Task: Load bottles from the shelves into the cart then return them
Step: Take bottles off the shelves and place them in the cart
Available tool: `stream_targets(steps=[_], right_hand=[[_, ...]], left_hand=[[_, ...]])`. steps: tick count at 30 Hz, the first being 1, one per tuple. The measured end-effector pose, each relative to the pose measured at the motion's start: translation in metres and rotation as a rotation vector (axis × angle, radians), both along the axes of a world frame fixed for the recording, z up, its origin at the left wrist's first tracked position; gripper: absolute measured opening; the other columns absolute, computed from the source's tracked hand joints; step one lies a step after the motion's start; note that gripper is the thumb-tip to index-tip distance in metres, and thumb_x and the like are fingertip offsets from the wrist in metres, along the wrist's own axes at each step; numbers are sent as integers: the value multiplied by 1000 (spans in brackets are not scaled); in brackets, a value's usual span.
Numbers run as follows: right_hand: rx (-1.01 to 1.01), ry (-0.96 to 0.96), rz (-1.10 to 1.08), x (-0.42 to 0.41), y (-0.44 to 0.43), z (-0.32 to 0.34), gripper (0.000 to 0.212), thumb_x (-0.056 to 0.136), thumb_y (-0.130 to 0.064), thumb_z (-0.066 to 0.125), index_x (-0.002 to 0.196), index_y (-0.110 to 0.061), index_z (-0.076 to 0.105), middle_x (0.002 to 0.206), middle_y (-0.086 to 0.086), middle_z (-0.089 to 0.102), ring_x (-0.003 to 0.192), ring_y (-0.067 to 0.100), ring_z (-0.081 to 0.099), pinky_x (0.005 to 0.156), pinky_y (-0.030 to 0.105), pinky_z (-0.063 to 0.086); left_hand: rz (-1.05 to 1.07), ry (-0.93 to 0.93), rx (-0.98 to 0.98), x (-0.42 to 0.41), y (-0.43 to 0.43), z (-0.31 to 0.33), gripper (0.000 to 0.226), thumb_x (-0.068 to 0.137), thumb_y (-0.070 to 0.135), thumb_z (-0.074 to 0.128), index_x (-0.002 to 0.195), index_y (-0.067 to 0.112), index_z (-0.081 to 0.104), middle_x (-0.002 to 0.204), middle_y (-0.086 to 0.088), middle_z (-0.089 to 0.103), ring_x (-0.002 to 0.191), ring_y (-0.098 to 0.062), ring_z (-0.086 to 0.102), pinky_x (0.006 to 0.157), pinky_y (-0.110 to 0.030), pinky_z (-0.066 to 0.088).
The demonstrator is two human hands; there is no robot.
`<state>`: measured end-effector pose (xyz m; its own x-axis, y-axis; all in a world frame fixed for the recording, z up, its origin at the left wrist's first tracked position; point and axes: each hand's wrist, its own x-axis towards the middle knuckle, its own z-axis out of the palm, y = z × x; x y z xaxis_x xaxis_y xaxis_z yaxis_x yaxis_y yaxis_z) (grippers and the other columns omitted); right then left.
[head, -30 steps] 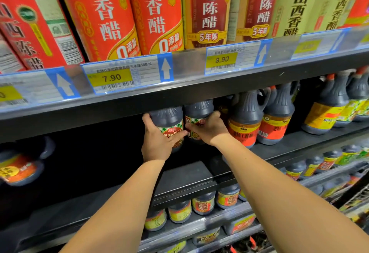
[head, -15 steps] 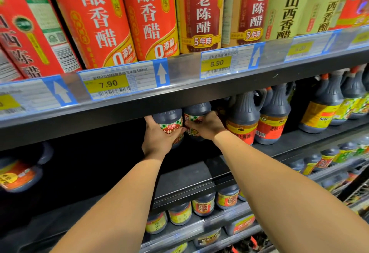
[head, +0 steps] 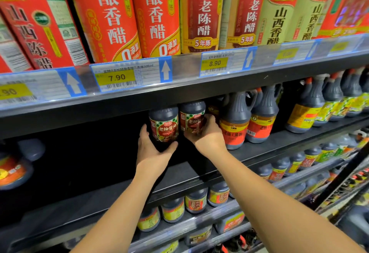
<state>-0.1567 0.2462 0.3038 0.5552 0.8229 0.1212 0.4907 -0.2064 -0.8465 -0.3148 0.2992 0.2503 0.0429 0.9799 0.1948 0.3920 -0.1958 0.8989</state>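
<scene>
My left hand (head: 151,148) wraps low around one dark soy sauce bottle (head: 164,126), thumb in front, so it won't slip. My right hand (head: 207,134) curls around the twin bottle (head: 191,116) just beside it. Both are upright on the middle shelf (head: 199,164), next to the big jugs (head: 235,120). I can't tell if they're lifted. I think holding one in each hand lets me move two at once.

I saw yellow 7.90 price tag (head: 116,77), 8.90 price tag (head: 214,63), white-on-blue up arrow (head: 165,70) beside each; third tag (head: 12,92) far left blurred, perhaps ending .90.
</scene>
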Motion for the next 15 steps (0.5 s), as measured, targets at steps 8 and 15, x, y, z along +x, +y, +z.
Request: stream_targets(steps=[8, 15], right_hand=[[194, -66, -31, -5, -91, -10, 61, 82, -41, 74, 132, -22, 44, 119, -11, 53, 104, 5, 56, 73, 14, 45], [252, -42, -182, 17, -171, -30, 41, 85, -31, 72, 121, -26, 53, 113, -10, 58, 100, -1, 57, 71, 10, 47]], left_hand=[[-154, -18, 190, -9, -69, 18, 89, 77, 48, 74, 150, 23, 29, 147, 7, 40, 132, -5, 39, 107, -32, 38], [-414, -99, 184, 36, -124, 14, 75, 81, 42, 73, 143, 31, 32, 137, 13, 44, 128, 2, 41, 105, -28, 38]])
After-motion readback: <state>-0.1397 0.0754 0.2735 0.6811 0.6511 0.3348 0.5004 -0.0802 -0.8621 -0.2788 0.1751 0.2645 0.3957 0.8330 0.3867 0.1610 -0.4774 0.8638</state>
